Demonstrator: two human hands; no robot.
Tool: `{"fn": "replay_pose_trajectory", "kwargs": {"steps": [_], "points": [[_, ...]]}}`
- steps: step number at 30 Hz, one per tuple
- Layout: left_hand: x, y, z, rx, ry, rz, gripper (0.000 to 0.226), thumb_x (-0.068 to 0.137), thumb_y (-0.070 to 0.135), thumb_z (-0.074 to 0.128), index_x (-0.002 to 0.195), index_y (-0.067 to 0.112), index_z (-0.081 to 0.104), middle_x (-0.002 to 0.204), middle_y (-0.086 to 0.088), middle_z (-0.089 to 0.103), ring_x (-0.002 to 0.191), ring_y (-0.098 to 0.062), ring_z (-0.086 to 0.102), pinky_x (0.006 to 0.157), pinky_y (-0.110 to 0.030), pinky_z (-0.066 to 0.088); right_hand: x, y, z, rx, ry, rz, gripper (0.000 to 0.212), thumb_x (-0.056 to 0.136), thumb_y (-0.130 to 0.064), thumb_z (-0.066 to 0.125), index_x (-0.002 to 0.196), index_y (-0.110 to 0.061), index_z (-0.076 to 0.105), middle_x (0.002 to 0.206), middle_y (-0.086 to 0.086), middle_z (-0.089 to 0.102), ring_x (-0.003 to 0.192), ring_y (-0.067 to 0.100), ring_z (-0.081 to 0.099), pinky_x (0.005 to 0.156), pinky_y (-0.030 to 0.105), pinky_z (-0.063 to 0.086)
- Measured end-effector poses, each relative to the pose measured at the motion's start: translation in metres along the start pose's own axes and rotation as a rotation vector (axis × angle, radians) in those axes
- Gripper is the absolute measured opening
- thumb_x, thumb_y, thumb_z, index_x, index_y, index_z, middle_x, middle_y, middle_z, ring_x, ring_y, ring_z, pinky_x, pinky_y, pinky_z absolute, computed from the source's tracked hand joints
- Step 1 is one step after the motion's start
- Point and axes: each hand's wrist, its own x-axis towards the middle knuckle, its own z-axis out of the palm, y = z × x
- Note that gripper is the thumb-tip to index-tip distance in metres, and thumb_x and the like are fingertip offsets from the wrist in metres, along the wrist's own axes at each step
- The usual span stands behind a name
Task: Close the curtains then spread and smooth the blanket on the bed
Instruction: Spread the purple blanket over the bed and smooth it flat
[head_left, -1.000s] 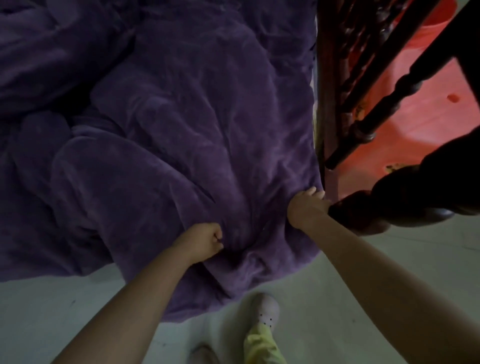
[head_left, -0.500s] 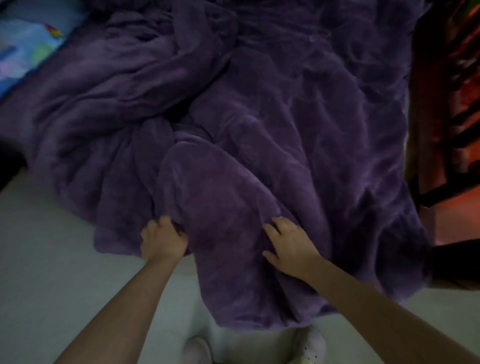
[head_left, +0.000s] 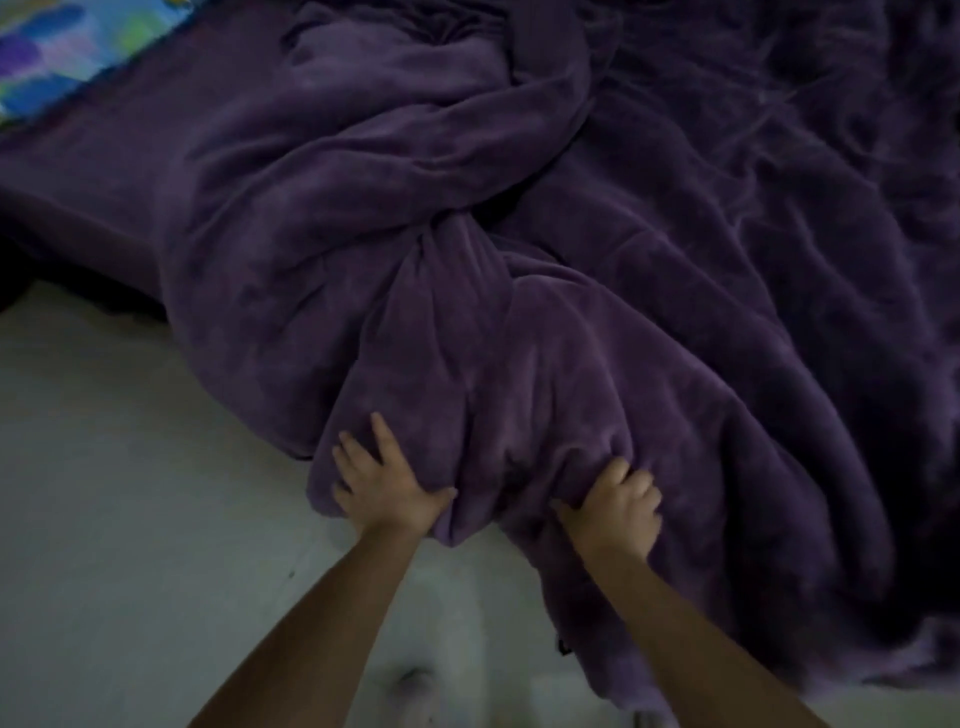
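Observation:
A dark purple plush blanket (head_left: 597, 260) lies rumpled over the bed, with a thick twisted fold running through its middle and its near edge hanging down toward the floor. My left hand (head_left: 384, 480) lies on the hanging edge with fingers spread and the thumb pinching a fold. My right hand (head_left: 618, 506) is clenched on a bunch of the same edge, a little to the right. No curtains are in view.
A bright blue and green patterned sheet or pillow (head_left: 67, 57) shows at the top left corner. Pale floor (head_left: 130, 519) fills the lower left, and a blurred foot (head_left: 415, 686) shows between my arms.
The view has swung left, away from the wooden bed frame and red floor. Both hands have shifted left along the blanket's hanging edge, and the right hand has gone from flat to clenched.

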Motion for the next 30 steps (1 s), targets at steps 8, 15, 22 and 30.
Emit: {"fn": "replay_pose_trajectory", "kwargs": {"steps": [8, 15, 22, 30], "points": [[0.050, -0.014, -0.035, -0.128, 0.127, 0.271, 0.040, 0.071, 0.010, 0.058, 0.110, 0.012, 0.050, 0.112, -0.016, 0.061, 0.100, -0.037, 0.058, 0.072, -0.035, 0.042, 0.015, 0.037, -0.031, 0.347, -0.015, -0.078, 0.036, 0.073, 0.005, 0.055, 0.108, -0.002, 0.062, 0.096, 0.023, 0.070, 0.095, 0.038, 0.064, 0.077, 0.037, 0.048], [0.037, -0.032, -0.202, 0.111, -0.177, 0.554, 0.036, 0.072, 0.026, 0.055, 0.106, 0.021, 0.065, 0.104, -0.009, 0.067, 0.099, -0.028, 0.062, 0.075, -0.027, 0.041, -0.019, 0.059, -0.143, 0.581, -0.692, -0.172, 0.031, 0.025, 0.007, 0.043, 0.044, -0.010, 0.060, 0.036, -0.004, 0.052, 0.046, 0.018, 0.051, 0.034, 0.012, 0.033], [0.031, -0.031, -0.282, 0.611, -0.296, 0.416, 0.050, 0.055, 0.017, 0.055, 0.104, 0.010, 0.063, 0.100, -0.014, 0.067, 0.083, -0.025, 0.060, 0.063, -0.024, 0.044, -0.032, -0.008, -0.066, -0.111, -1.182, -0.190, 0.032, 0.083, -0.016, 0.058, 0.112, -0.002, 0.059, 0.103, 0.000, 0.069, 0.106, 0.024, 0.059, 0.088, 0.029, 0.053], [0.036, -0.096, -0.169, 0.776, -0.346, 0.214, 0.044, 0.090, 0.019, 0.044, 0.134, 0.013, 0.045, 0.140, -0.007, 0.048, 0.129, -0.025, 0.047, 0.105, -0.038, 0.039, -0.045, -0.061, -0.008, -0.395, -0.810, -0.575, 0.042, 0.091, -0.021, 0.041, 0.131, -0.010, 0.046, 0.136, 0.014, 0.051, 0.116, 0.026, 0.053, 0.099, 0.030, 0.043]]}}
